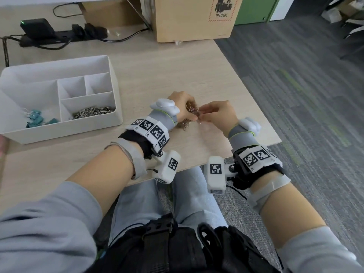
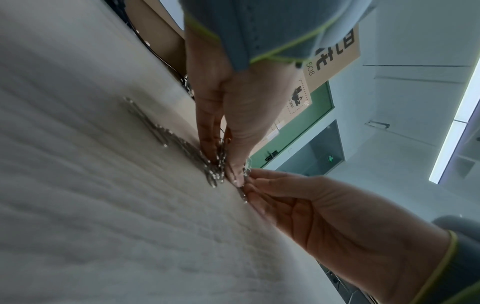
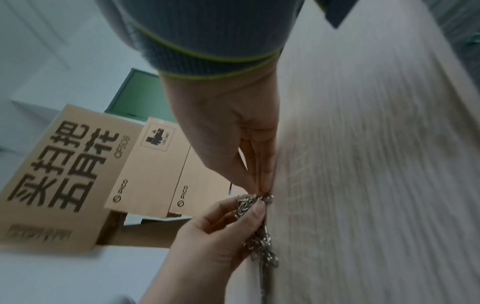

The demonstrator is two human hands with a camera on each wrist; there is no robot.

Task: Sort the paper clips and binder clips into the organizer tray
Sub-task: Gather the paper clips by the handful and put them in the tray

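A heap of silver paper clips (image 1: 183, 126) lies on the wooden table near its right edge. My left hand (image 1: 190, 113) curls round a clump of these clips and lifts it just off the heap. My right hand (image 1: 204, 115) meets it from the right and pinches clips at the clump's edge. In the left wrist view the left hand (image 2: 226, 164) sits on the paper clips (image 2: 200, 156), with the right hand (image 2: 249, 189) touching them. The white organizer tray (image 1: 69, 129) stands to the left, with teal binder clips (image 1: 37, 120) in its large left compartment and paper clips (image 1: 92, 112) in its front right one.
A cardboard box (image 1: 195, 18) stands at the table's far edge and a black power strip (image 1: 65, 34) with cables lies at the back left. The table's right edge (image 1: 256, 107) runs close to my right hand, with grey carpet beyond it.
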